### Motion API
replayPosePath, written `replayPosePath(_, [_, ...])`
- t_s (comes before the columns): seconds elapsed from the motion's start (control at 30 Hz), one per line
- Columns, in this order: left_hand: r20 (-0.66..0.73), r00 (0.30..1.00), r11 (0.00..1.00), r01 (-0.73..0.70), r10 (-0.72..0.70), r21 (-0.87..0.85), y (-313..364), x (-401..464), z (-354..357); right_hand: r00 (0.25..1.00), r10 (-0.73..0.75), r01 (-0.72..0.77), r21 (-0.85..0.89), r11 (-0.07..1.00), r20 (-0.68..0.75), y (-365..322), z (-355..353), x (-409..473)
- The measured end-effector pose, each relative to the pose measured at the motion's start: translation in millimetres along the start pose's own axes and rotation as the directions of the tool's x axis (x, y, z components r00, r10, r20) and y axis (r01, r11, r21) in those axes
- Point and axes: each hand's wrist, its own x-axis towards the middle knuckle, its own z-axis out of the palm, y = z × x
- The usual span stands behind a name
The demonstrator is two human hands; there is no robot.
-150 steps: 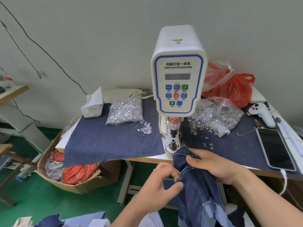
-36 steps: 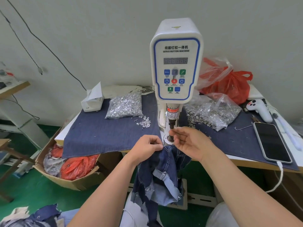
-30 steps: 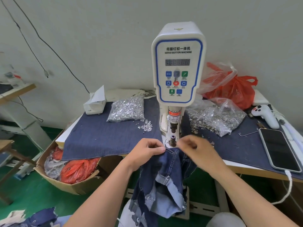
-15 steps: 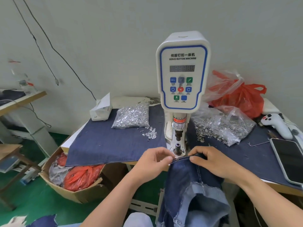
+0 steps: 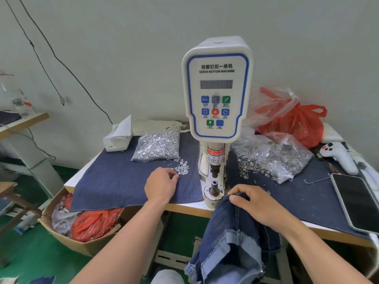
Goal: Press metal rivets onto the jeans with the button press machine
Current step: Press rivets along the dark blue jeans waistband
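The white button press machine [image 5: 217,89] stands at the table's middle, its lower die [image 5: 214,187] bare. My right hand [image 5: 252,203] grips the top edge of the dark blue jeans [image 5: 231,242] just right of the die; the rest hangs off the table's front edge. My left hand [image 5: 161,186] lies on the denim cloth with its fingertips at a small loose pile of silver rivets [image 5: 181,168]. Whether a rivet is between the fingers is hidden. A clear bag of rivets [image 5: 158,147] lies behind that pile.
A second bag of metal rings [image 5: 272,156] lies right of the machine, a red plastic bag [image 5: 295,121] behind it. A phone [image 5: 356,201] and a white controller [image 5: 340,156] sit at the right edge. A tissue box [image 5: 118,135] is back left. A cardboard box [image 5: 82,226] stands below.
My left hand has let go of the jeans and moved left and back to the loose rivets. My right hand still holds the jeans edge by the die.
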Motion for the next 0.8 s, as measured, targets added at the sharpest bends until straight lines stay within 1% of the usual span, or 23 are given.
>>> replayPosePath(0.07, [-0.028, 1.000, 0.998, -0.013, 0.011, -0.063, 0, -1, 2, 1.000, -0.003, 0.003, -0.002, 1.000, -0.010, 1, 0, 0])
replayPosePath(0.17, [0.026, 1.000, 0.956, -0.001, 0.009, -0.293, 6, -5, 0, 1.000, 0.003, -0.003, -0.010, 1.000, -0.010, 0, 0, 0])
replayPosePath(0.27, [0.132, 0.991, 0.831, 0.067, 0.008, -0.553, 16, -14, -2, 1.000, 0.010, -0.010, -0.005, 1.000, -0.006, -1, 0, -1])
replayPosePath(0.37, [0.229, 0.971, 0.695, 0.113, 0.075, -0.710, 26, -22, -2, 1.000, 0.021, -0.021, -0.003, 1.000, -0.004, -1, 1, -1])
replayPosePath(0.43, [0.283, 0.953, 0.638, 0.149, 0.112, -0.755, 33, -28, -1, 0.999, 0.033, -0.033, -0.005, 0.999, -0.004, 0, 1, 0])
replayPosePath(0.5, [0.307, 0.940, 0.619, 0.154, 0.147, -0.770, 38, -35, 0, 0.999, 0.038, -0.038, -0.001, 0.999, -0.008, 0, 1, 0])
replayPosePath(0.6, [0.285, 0.935, 0.628, 0.093, 0.212, -0.773, 45, -45, 1, 0.999, 0.041, -0.041, 0.005, 0.999, -0.010, 0, 1, -1])
replayPosePath(0.67, [0.233, 0.945, 0.656, 0.028, 0.228, -0.754, 49, -51, 3, 0.999, 0.044, -0.044, 0.004, 0.999, -0.011, 0, 2, -1])
replayPosePath(0.7, [0.221, 0.949, 0.662, 0.019, 0.223, -0.749, 50, -54, 4, 0.999, 0.044, -0.044, 0.005, 0.999, -0.014, 0, 2, -1])
replayPosePath(0.8, [0.294, 0.938, 0.647, 0.109, 0.185, -0.755, 55, -60, 8, 0.999, 0.041, -0.041, -0.003, 0.999, -0.019, -1, 2, 0])
